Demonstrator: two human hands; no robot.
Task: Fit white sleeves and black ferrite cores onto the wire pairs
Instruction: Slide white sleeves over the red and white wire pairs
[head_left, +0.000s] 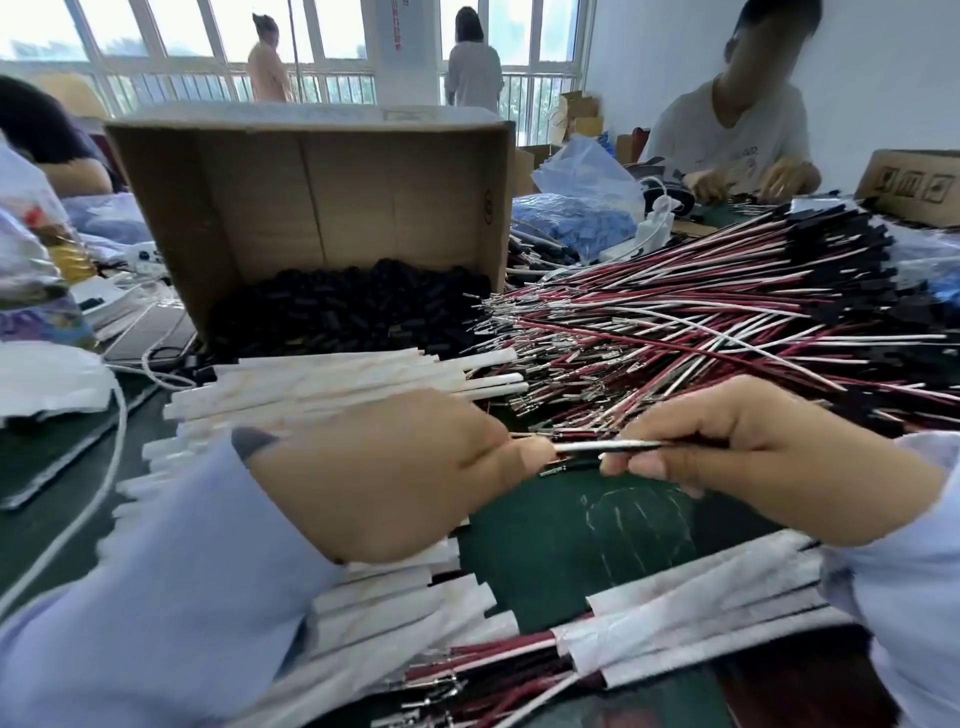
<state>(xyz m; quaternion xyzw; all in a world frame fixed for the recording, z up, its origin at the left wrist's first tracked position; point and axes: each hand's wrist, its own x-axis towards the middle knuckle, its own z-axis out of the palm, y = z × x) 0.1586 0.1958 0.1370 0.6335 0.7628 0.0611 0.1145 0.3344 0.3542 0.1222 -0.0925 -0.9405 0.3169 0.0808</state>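
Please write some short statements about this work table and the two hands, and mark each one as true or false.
1. The left hand and the right hand hold one wire pair between them. True.
2. The cardboard box stands upright, open to the ceiling. False: it lies on its side, open toward the person, with black ferrite cores inside.
3. A pile of red and white wires lies to the right of the box. True.
4. The white sleeves are stacked inside the box. False: they lie on the table in front of it.
5. The mat below the hands is green. True.
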